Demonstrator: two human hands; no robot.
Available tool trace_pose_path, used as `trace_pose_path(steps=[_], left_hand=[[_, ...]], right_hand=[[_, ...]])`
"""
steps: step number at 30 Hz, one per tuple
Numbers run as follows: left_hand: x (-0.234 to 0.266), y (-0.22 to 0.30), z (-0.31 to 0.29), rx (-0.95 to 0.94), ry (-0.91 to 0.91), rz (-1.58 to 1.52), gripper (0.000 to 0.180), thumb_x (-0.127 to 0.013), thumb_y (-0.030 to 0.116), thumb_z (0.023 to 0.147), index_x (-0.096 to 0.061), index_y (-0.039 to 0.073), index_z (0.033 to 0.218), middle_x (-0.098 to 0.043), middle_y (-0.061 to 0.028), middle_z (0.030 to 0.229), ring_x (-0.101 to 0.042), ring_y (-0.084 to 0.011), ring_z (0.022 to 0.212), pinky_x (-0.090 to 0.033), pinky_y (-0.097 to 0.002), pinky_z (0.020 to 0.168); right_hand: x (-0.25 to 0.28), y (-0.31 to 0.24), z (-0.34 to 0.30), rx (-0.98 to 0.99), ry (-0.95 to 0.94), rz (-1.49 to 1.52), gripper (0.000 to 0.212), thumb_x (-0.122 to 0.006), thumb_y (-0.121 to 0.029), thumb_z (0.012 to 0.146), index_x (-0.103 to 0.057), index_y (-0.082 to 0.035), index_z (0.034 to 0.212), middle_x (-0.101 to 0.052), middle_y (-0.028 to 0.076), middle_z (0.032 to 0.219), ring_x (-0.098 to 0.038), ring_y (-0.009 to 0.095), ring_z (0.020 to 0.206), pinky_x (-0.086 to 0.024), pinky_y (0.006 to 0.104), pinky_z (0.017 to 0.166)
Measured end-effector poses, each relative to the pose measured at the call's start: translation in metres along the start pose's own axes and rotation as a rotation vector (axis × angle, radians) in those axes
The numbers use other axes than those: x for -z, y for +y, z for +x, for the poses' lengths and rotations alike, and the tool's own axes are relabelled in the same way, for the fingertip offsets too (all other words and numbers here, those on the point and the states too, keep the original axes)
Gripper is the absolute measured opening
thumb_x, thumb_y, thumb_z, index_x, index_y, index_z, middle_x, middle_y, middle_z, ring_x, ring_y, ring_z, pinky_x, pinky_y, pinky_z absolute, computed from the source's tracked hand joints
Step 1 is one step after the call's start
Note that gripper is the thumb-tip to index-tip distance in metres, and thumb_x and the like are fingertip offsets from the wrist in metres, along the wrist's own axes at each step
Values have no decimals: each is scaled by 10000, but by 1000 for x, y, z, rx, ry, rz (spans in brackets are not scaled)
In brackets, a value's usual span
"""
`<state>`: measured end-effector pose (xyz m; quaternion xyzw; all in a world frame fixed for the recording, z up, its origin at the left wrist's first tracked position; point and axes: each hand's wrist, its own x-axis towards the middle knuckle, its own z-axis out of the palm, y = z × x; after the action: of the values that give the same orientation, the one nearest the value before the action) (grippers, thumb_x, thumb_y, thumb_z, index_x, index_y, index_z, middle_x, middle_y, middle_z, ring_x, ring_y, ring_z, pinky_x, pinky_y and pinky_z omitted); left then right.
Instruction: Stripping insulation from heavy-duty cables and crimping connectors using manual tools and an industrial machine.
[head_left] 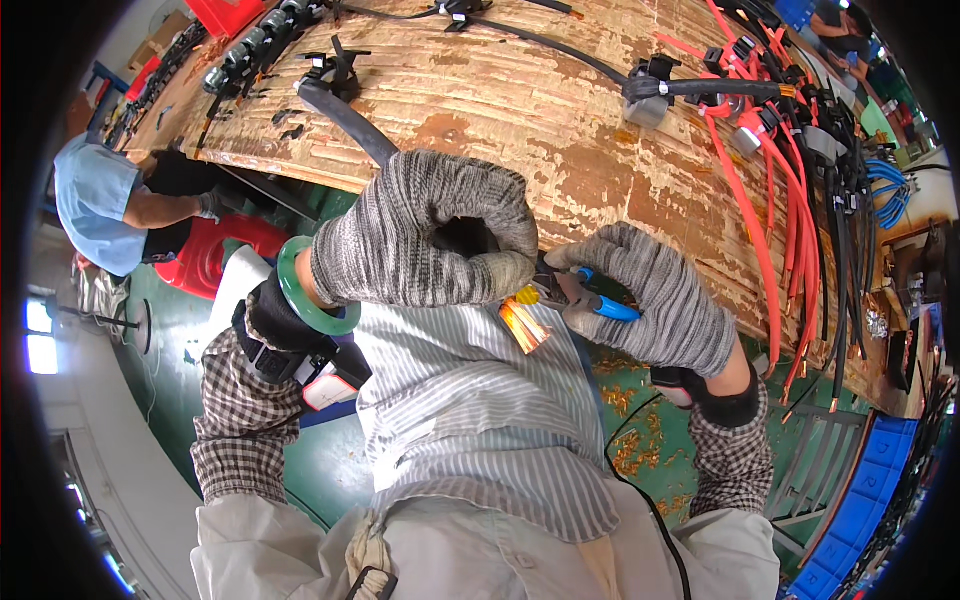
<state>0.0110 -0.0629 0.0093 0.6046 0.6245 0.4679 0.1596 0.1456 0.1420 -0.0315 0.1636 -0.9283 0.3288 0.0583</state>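
Where a thick, rubbery black cable (350, 120) is led off the counter (500, 110), it is held in the tightly curled fingers (515, 220) of the left hand (400, 235), gloved in ribbed grey knit. Below them, a splayed fan of shiny copper strands (524, 328) is bared above a striped cloth apron (470, 400). Beside the strands, a smooth blue-handled tool (612, 310) is clasped in the wrapped fingers of the right hand (665, 300). The counter's wood is scuffed and flaked; toward its right end, long red cables (745, 200) are heaped. On the green floor, coppery scraps (640, 440) are strewn.
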Motion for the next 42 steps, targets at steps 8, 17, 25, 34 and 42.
trace_pose_path(steps=[8, 17, 25, 34, 42], left_hand=[[-1, -1, 0, -15, 21, 15, 140, -724, 125, 706, -616, 36, 704, -597, -52, 677, -583, -181, 619, -448, -275, 582], [0, 0, 2, -36, 5, 18, 137, -727, 121, 705, -621, 34, 712, -597, -54, 685, -589, -182, 629, -451, -281, 578], [1, 2, 0, -3, -3, -38, 125, -711, 108, 716, -618, 24, 715, -597, -60, 688, -588, -184, 628, -451, -281, 573], [-3, 0, 1, 17, -1, -63, 113, -704, 98, 709, -615, 27, 703, -592, -60, 671, -586, -187, 614, -450, -283, 566], [1, -2, -3, 2, 40, -99, 161, -642, 182, 776, -631, 28, 819, -598, -114, 758, -602, -218, 679, -461, -293, 593]], right_hand=[[-5, -4, -3, 17, 51, -91, 500, -681, -407, 701, -574, -139, 1109, -564, 119, 932, -523, 297, 833, -437, 388, 756], [0, -10, 4, 8, 54, -59, 493, -686, -380, 698, -570, -137, 1111, -571, 119, 946, -529, 296, 869, -433, 391, 772], [1, -9, 10, 70, 93, -137, 517, -696, -371, 680, -569, -139, 1124, -559, 115, 927, -515, 294, 879, -431, 392, 788], [4, -11, 16, 173, 130, -289, 508, -675, -385, 672, -591, -130, 1103, -558, 120, 943, -509, 305, 903, -429, 401, 803], [9, -13, 17, 234, 147, -546, 413, -677, -379, 646, -635, -125, 969, -579, 79, 862, -536, 267, 837, -446, 378, 715]])
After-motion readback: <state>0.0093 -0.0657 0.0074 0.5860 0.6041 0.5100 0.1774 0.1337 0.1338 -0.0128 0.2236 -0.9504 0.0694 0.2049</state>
